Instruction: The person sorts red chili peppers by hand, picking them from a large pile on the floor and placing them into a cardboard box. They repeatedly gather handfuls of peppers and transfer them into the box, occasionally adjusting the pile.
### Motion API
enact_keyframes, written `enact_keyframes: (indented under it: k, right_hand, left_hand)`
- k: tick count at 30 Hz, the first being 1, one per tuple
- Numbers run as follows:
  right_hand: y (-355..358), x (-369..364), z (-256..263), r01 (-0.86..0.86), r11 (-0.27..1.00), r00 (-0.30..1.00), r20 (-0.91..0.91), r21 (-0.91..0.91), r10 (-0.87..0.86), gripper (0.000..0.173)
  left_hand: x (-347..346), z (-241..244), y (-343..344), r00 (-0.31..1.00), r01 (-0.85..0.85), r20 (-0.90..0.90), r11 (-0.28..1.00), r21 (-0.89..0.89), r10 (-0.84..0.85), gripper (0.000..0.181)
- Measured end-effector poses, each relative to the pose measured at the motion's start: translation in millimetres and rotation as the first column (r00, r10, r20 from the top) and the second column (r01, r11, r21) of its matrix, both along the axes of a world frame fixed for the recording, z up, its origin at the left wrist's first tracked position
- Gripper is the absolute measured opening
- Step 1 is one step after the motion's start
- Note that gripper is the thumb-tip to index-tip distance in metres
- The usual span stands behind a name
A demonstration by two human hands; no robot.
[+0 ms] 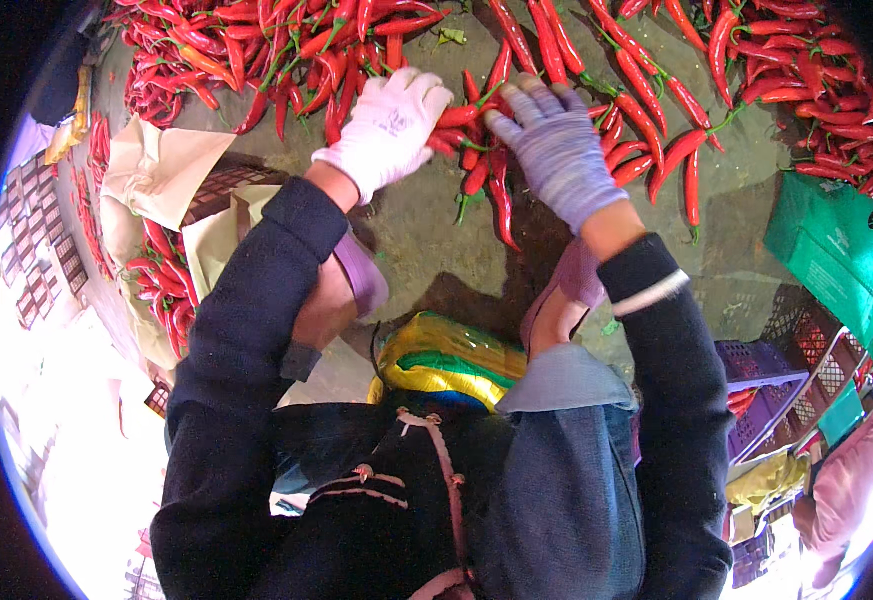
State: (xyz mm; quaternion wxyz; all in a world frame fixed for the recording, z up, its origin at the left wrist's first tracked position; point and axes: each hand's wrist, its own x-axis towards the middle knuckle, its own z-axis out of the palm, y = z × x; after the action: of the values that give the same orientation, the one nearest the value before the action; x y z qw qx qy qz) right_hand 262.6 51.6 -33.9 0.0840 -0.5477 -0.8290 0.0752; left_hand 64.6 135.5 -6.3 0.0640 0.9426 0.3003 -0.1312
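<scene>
My left hand [393,129], in a pale pink knit glove, curves over the edge of a pile of red chili peppers [309,52]. Several peppers [457,117] stick out between my two hands with their green stems toward the right; whether the left fingers grip them is hidden. My right hand [553,154], in a grey-purple striped glove, lies over the same small group, fingertips touching it. Its palm side is out of sight. Just below the hands, a few loose peppers [502,199] lie on the concrete floor [421,240].
Right of my hands are scattered peppers [635,124] and another heap [834,105]. A paper-lined crate [159,180] holds peppers at left. At right are a green bag [838,240] and purple crate [755,367]. A shiny yellow-green bundle [451,356] lies between my legs.
</scene>
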Motion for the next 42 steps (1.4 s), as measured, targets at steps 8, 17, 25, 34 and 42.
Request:
enact_keyframes:
  k: [8, 17, 25, 34, 42]
  right_hand:
    - [15.6, 34.2, 13.6, 0.241, 0.962, 0.970, 0.018, -0.125, -0.241, 0.027]
    - [81.7, 38.0, 3.0, 0.519, 0.774, 0.846, 0.084, -0.364, -0.527, 0.051]
    - [89.8, 27.2, -0.6, 0.450, 0.707, 0.791, -0.124, -0.546, -0.599, 0.048]
    - [27.4, 34.2, 18.8, -0.045, 0.608, -0.137, -0.598, -0.793, -0.790, 0.035]
    - [-151.1, 107.5, 105.1, 0.561, 0.411, -0.138, -0.571, -0.718, -0.809, 0.039]
  left_hand:
    - [-1.5, -5.9, -12.7, 0.990, -0.063, -0.126, 0.998, -0.031, 0.059, 0.040]
    - [26.4, 10.5, 13.7, 0.226, -0.268, 0.138, 0.198, -0.943, 0.964, 0.030]
    - [81.3, -36.5, 41.4, -0.074, -0.132, 0.079, 0.069, -0.989, 0.994, 0.019]
    - [73.5, 25.3, 1.8, 0.006, 0.099, -0.007, -0.008, -0.995, 1.000, 0.014]
    - [44.1, 33.7, -66.4, 0.068, 0.037, -0.075, -0.078, -0.996, 0.995, 0.028]
